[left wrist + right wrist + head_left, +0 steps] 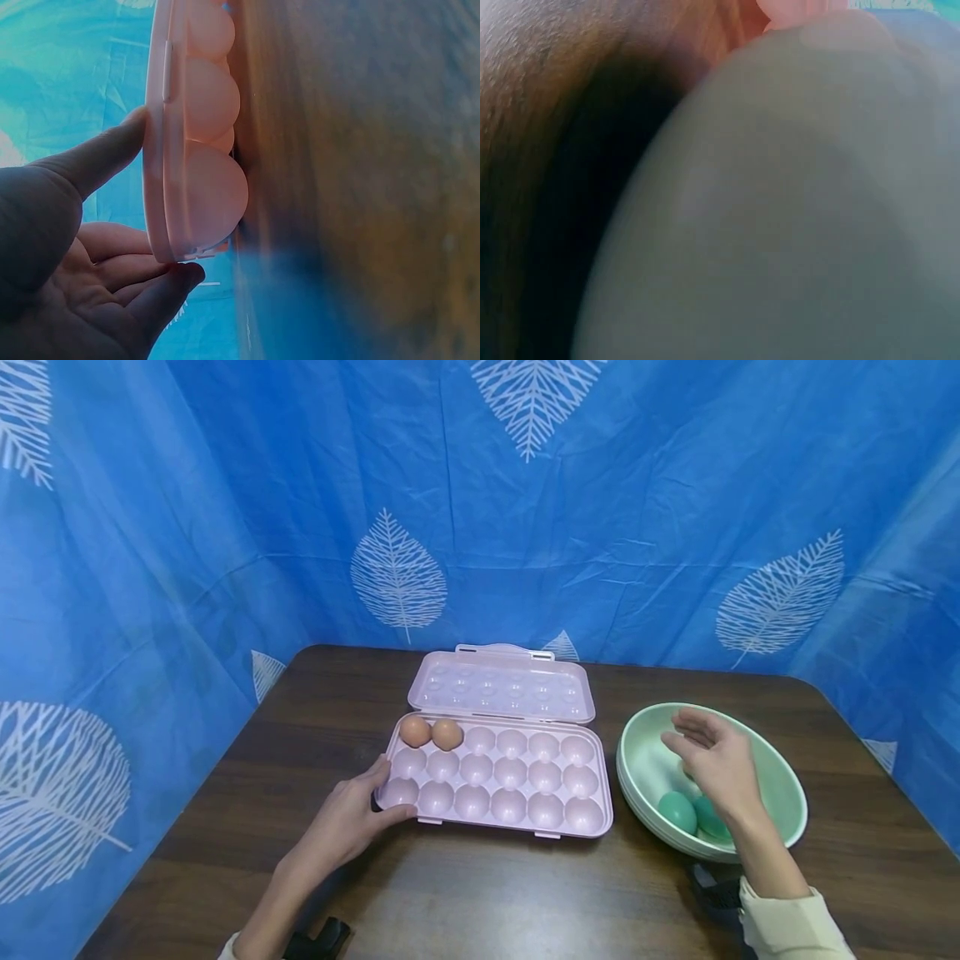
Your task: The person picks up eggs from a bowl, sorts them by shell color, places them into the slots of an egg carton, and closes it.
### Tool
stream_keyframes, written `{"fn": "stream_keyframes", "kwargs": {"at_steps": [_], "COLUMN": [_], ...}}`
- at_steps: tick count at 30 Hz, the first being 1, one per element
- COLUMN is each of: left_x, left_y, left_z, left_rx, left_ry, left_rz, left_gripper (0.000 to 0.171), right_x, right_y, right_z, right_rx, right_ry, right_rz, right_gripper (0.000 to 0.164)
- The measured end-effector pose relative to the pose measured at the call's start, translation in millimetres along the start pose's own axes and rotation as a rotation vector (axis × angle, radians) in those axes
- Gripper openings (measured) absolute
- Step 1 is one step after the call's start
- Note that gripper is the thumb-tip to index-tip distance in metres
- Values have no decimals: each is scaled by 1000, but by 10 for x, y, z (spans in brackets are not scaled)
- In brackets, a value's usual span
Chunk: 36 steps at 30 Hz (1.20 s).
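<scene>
A pink egg tray with rows of round cups lies on the table, its lid folded back behind it. Two brown eggs, a left one and a right one, sit in the back row's leftmost cups. My left hand grips the front left corner, thumb on the front rim and fingers at the side. Over a pale green bowl hovers my right hand, fingers loosely bent with nothing visible in them. Beneath it lie green eggs; the hand partly hides the bowl's contents.
The dark wooden table ends at a blue curtain with white leaf prints behind and at both sides. The bowl stands close to the tray's right end. In the right wrist view the pale bowl's outer wall fills most of the picture.
</scene>
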<state>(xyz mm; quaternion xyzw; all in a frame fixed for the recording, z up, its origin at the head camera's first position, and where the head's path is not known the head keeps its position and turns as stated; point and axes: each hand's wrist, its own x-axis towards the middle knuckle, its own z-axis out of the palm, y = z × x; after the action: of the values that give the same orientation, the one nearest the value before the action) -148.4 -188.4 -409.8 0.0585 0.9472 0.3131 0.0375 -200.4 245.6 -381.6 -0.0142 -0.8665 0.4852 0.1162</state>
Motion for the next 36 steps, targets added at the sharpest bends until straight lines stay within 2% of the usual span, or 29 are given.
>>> {"fn": "stream_keyframes", "kwargs": {"at_steps": [6, 10, 14, 21, 25, 28, 32, 36], "left_x": [4, 10, 9, 0, 8, 12, 8, 1], "left_y": [-1, -6, -1, 3, 7, 7, 2, 3], "left_z": [10, 14, 11, -2, -14, -17, -9, -7], "left_rx": [-3, -3, -6, -11, -12, -9, -6, -1], "left_ry": [-5, -6, -7, -10, -11, -15, -16, -10], "left_rz": [-12, -12, -18, -13, -11, -15, -17, -7], "left_gripper": [89, 89, 89, 90, 91, 91, 91, 91], "right_x": [-19, -19, 12, -1, 7, 8, 4, -1], "right_y": [0, 46, 122, 33, 21, 31, 69, 102], "right_z": [-22, -31, -28, -105, -111, -116, -149, -185], "right_rx": [-41, -48, -58, -83, -106, -122, -191, -268], "right_ry": [-56, -73, -40, -41, -30, -24, -31, -39], "right_rz": [51, 53, 86, 92, 129, 117, 53, 51], "right_gripper": [54, 59, 62, 57, 59, 59, 57, 54]}}
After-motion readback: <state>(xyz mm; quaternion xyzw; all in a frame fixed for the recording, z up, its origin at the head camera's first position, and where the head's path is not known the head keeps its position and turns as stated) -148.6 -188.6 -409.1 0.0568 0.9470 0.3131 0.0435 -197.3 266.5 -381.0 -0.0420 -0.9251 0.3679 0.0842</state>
